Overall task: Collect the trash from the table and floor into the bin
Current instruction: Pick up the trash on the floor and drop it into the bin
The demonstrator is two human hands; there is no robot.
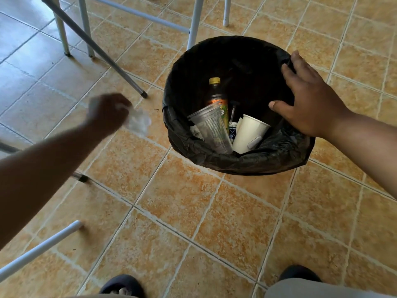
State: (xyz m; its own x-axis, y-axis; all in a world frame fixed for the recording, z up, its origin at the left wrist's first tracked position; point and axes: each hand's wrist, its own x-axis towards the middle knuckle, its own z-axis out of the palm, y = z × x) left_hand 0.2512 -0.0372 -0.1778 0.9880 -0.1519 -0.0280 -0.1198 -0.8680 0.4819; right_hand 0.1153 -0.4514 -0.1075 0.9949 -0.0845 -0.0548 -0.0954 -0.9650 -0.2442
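Note:
A bin [227, 162] lined with a black bag stands on the tiled floor. Inside lie a dark bottle [216, 93] with a yellow cap, a clear plastic cup [211, 127], a white paper cup [247, 134] and small scraps. My right hand [305, 97] rests on the bin's right rim with its fingers spread over the bag's edge. My left hand [109, 111], blurred, grips a crumpled clear plastic wrapper [138, 122] above the floor, a little to the left of the bin.
White and grey table and chair legs [194, 22] stand behind the bin and at the left. One dark-tipped leg [143, 94] ends close to the bin's left side. My shoes [122, 286] show at the bottom edge.

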